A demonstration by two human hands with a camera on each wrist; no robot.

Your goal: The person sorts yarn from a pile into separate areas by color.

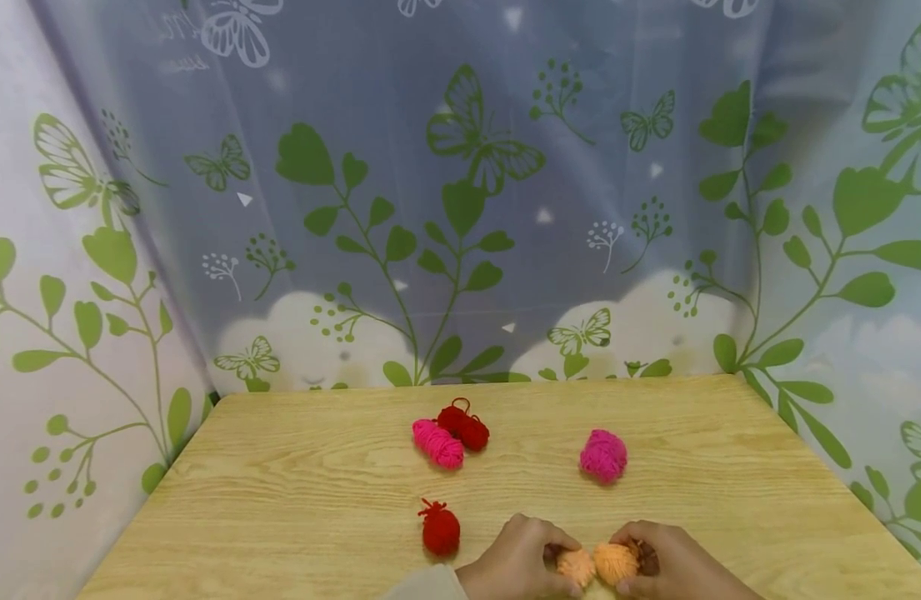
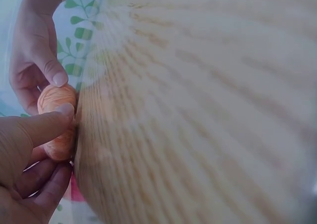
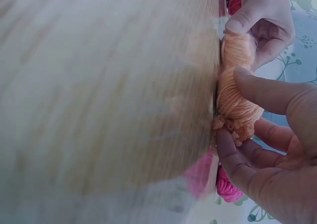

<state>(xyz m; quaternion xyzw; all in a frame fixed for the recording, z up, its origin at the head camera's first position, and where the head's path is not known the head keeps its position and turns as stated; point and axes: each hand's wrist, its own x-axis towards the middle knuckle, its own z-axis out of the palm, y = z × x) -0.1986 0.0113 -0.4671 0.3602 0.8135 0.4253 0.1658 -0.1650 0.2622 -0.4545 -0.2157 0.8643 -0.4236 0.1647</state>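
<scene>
Two small orange yarn balls lie side by side at the near table edge. My left hand (image 1: 559, 563) pinches the paler ball (image 1: 576, 567) between thumb and fingers. My right hand (image 1: 634, 568) pinches the deeper orange ball (image 1: 616, 562). The two balls touch. In the left wrist view my left hand (image 2: 55, 149) grips its ball (image 2: 60, 143) against the table, with the other ball (image 2: 55, 97) just above it. The right wrist view shows my right hand (image 3: 232, 106) curled round its ball (image 3: 241, 105), and the left-hand ball (image 3: 237, 48) beyond.
On the wooden table (image 1: 295, 492) a red yarn ball (image 1: 440, 530) sits left of my hands. A pink ball (image 1: 438, 443) and a red ball (image 1: 464, 427) touch at mid-table. Another pink ball (image 1: 603, 456) lies to the right. A leaf-print curtain (image 1: 460, 208) surrounds the table.
</scene>
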